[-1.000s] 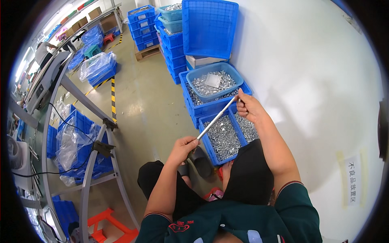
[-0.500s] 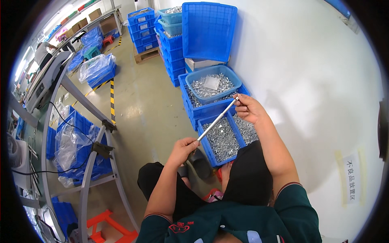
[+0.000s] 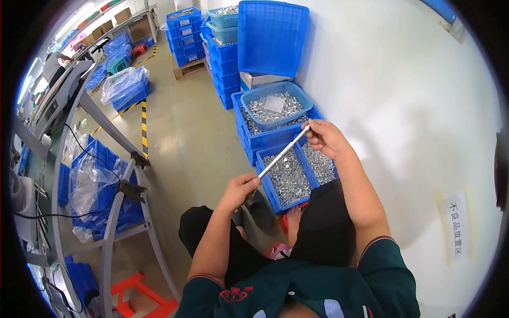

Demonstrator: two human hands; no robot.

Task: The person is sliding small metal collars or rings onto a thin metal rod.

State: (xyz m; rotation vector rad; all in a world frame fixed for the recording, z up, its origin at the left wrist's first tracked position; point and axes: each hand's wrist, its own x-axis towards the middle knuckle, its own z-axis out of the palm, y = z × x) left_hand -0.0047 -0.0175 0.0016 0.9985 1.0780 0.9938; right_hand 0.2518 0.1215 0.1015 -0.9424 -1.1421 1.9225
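A slim silvery metal rod [image 3: 278, 159] slants up to the right between my two hands, over a bin of small parts. Toward its upper end it looks thinner, like a telescopic tube. My left hand [image 3: 238, 192] is closed around the lower end, fingers and thumb pressed together. With thumb and fingertips, my right hand [image 3: 328, 139] pinches the upper tip. Below the rod, a blue divided bin [image 3: 271, 197] holds many small shiny metal pieces. Just beyond it, a light-blue basin [image 3: 306, 106] of similar pieces, with a pale square card on top, rests in another blue crate [image 3: 253, 142].
Stacked blue crates [image 3: 225, 69] and an upright blue lid-like tray [image 3: 273, 37] stand farther back. A white wall [image 3: 397, 95] runs along the right. At left are a grey-framed bench [image 3: 108, 254], plastic-wrapped crates [image 3: 98, 185] and an orange stool [image 3: 140, 291]. Another person [image 3: 55, 66] bends over far left.
The view has shifted slightly, so the bins sit a little higher. Both hands still hold the rod at its ends, at nearly the same slant.
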